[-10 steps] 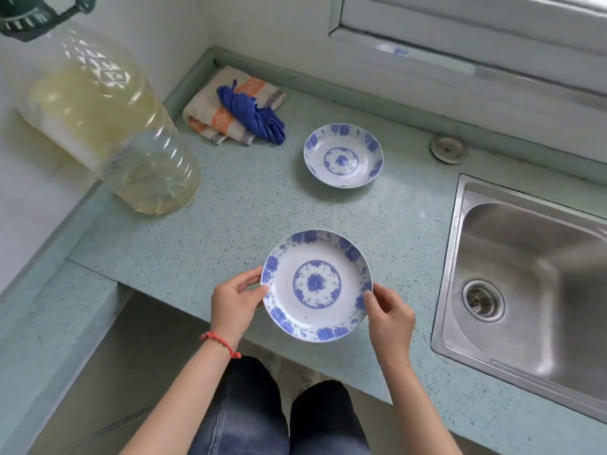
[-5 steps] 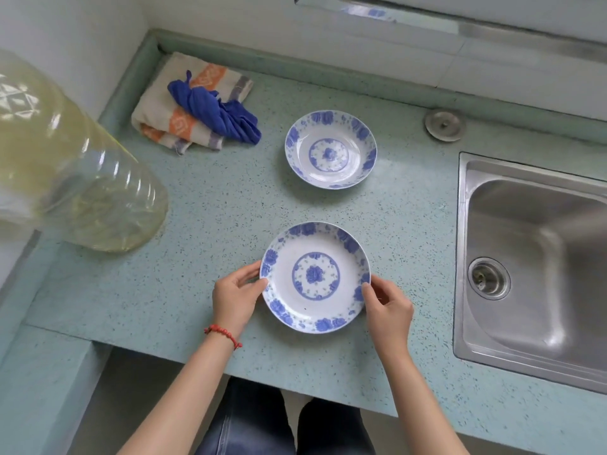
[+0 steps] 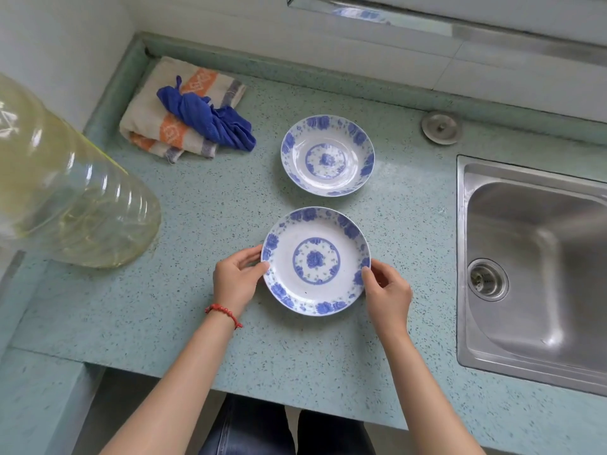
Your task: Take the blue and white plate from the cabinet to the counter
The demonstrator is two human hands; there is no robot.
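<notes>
From the head camera, looking down: the blue and white plate (image 3: 316, 261) sits on the speckled green counter (image 3: 203, 336), or just at touchdown, it's hard to call. The left hand (image 3: 237, 281) pinches the rim on one side, the right hand (image 3: 387, 289) pinches the opposite side, fingertips clamped on the edge. Just beyond lies a second matching plate (image 3: 327, 155), close but apart. A big plastic oil jug (image 3: 65, 188) stands to the left, a folded towel (image 3: 170, 116) with a blue cloth (image 3: 210, 119) on it sits at the back, and the steel sink (image 3: 538, 274) lies to the right. The plate looks like glazed ceramic: stiff, smooth, likely slippery and chippable, so opposite rim edges seem the sensible hold.
</notes>
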